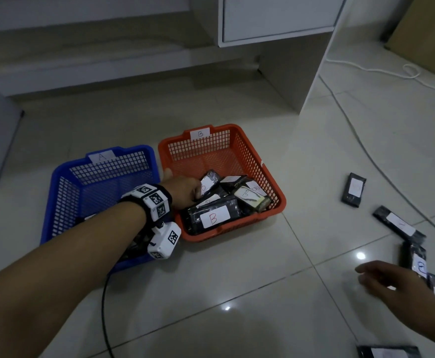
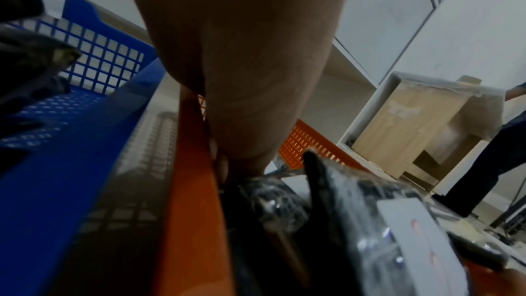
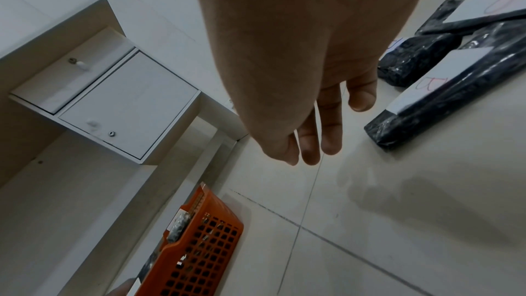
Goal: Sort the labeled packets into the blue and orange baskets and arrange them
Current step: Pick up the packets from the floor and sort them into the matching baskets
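The orange basket (image 1: 268,182) labelled B holds several black packets with white B labels, the largest (image 1: 214,215) at its front. Left of it stands the blue basket (image 1: 56,182) labelled A; my forearm hides most of its contents. My left hand (image 1: 188,189) reaches into the orange basket, its fingertips bent down onto a packet (image 1: 210,183) and its thumb spread towards the rim. In the left wrist view the fingertips (image 2: 223,165) meet the black wrapping (image 2: 273,199). My right hand (image 1: 381,277) hovers over the floor with straight fingers (image 3: 331,134) and holds nothing, beside loose packets (image 1: 398,224) (image 3: 444,89).
More labelled packets lie on the tiles at right (image 1: 353,189) (image 1: 415,259) (image 1: 389,353). A white cabinet (image 1: 275,19) hangs behind the baskets. A white cable (image 1: 366,151) crosses the floor near a cardboard box (image 1: 428,34). A person's leg (image 2: 498,154) shows in the left wrist view.
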